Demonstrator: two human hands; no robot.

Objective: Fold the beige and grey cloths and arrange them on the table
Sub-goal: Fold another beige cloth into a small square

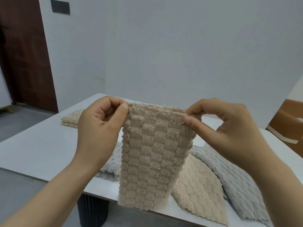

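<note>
Held item: held beige cloth [152, 153], waffle pile, hanging upright in the air above the near edge of the table [41, 145]. Top hem is stretched btw both hands, bottom hem is free. Looks narrow, poss. already doubled once; can't confirm.
L hand: L hand [101, 122] has thumb + forefinger closed in a pinch on the top-left corner of the held cloth, other fingers curled in.
R hand: R hand [224, 126] pinches the top-right corner, thumb in front, fingers behind the hem.
Folded stock: folded beige cloth [71, 119], layered, lying flat near the far-left corner of the table. No. of pieces in it can't be told.
Unfolded, beige: flat beige cloth [201, 185], spread loose by the near edge, just right of the held one, its tip past that edge.
Unfolded, grey: grey cloth [242, 177], rumpled toward the near-right corner, its edge overlapping the flat beige one. Second grey patch [111, 163] shows left of the held cloth; same piece or a 2nd is hidden, can't tell.
Progress: judged early-to-mid. Done: one beige lot folded + set down. In hand: one beige, prob. mid-fold or being squared up.
Left to do: finish the held one, fold the flat beige + all grey, then arrange the lot.
Other: ribbed dark table leg [93, 210]; brown door [24, 54] at far left.
</note>
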